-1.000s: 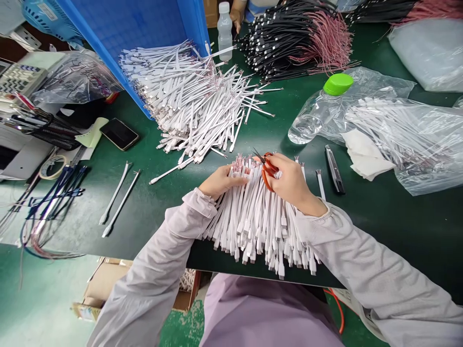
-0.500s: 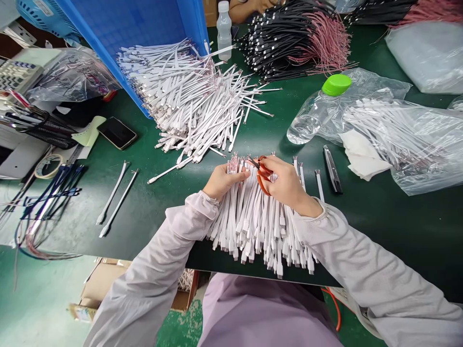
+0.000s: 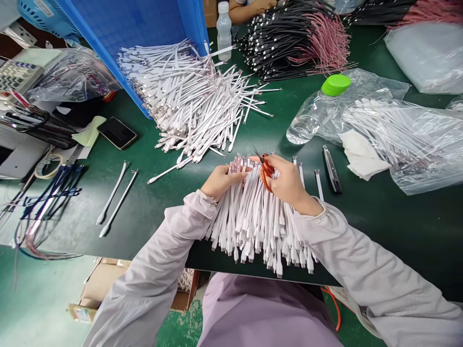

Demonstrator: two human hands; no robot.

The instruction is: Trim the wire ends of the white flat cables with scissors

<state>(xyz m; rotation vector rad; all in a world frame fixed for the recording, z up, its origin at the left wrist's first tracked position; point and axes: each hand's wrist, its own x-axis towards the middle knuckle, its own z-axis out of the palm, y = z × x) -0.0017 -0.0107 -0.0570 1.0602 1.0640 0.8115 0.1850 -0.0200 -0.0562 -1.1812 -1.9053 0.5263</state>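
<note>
A thick row of short white cables (image 3: 253, 217) lies at the table's front edge, plugs toward me and stripped pinkish wire ends facing away. My left hand (image 3: 220, 181) is closed around the cables on the left side, near their stripped ends. In my right hand (image 3: 289, 183) is a pair of orange-handled cutters (image 3: 266, 172), fingers wrapped round the handles. Their dark jaws point up and to the left, just above the wire ends. Part of the cables is hidden under both hands.
A blue bin (image 3: 133, 29) spills a heap of white cables (image 3: 195, 101) beyond my hands. Two loose cables (image 3: 115, 197) and a phone (image 3: 117, 133) lie left. Right are a utility knife (image 3: 332, 169), a green-capped bottle (image 3: 314, 113) and bagged cables (image 3: 405, 135). Someone's arm (image 3: 249, 10) shows behind.
My right hand and the cutters have moved slightly right, with the jaws now tipped up away from the wire ends. My left hand has shifted a little left. The other person's arm has moved.
</note>
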